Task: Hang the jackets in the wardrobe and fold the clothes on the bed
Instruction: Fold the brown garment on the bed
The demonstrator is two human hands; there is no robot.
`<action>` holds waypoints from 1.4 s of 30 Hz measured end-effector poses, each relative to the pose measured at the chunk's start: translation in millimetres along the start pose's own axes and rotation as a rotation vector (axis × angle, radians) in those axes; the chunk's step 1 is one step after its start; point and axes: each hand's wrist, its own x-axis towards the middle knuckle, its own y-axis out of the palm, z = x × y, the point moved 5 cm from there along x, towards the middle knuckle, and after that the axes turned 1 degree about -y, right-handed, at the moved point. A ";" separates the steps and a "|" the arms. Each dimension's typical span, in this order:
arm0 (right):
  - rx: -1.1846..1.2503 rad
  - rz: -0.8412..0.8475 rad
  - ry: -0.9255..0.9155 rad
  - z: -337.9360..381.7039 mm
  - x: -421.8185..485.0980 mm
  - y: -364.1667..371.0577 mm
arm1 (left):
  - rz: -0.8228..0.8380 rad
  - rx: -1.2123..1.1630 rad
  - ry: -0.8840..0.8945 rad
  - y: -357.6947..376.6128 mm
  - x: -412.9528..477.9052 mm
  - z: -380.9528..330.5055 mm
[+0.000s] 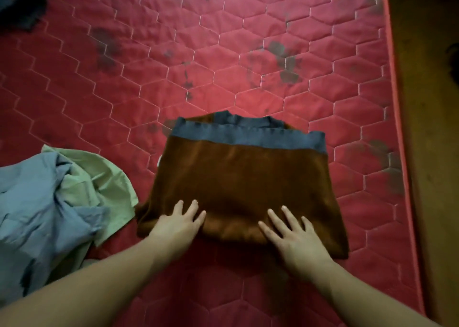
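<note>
Brown folded garment w/ a grey-blue band along its far edge lies flat on the red quilted bed, just below ctr of frame. A second grey-blue edge shows behind that band.

Both hands sit on the garment's near edge, palms down. L hand, lower ctr-left, is at the near-left corner. Its fingers are straight & slightly apart, tips pointing up-frame onto the brown cloth, gripping nothing. R hand, lower ctr-right, lies on the near-right part. Its fingers are spread wide & flat on the fabric, also holding nothing. The garment lies under both sets of fingertips & stretches away from them toward the top of frame. Bare forearms come in from the bottom corners.

Lower left: a crumpled pile of light-blue & pale-green clothes, just beside the garment's left edge; can't tell if they touch. Upper-left corner: a dark garment, well apart from the rest. The bed has dark blotches here & there. Far right: a strip of brown floor past the bed's border.
</note>
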 end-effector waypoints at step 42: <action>0.088 -0.613 0.541 -203.5 111.6 -153.8 | -0.811 -0.423 -0.416 -193.8 118.4 165.0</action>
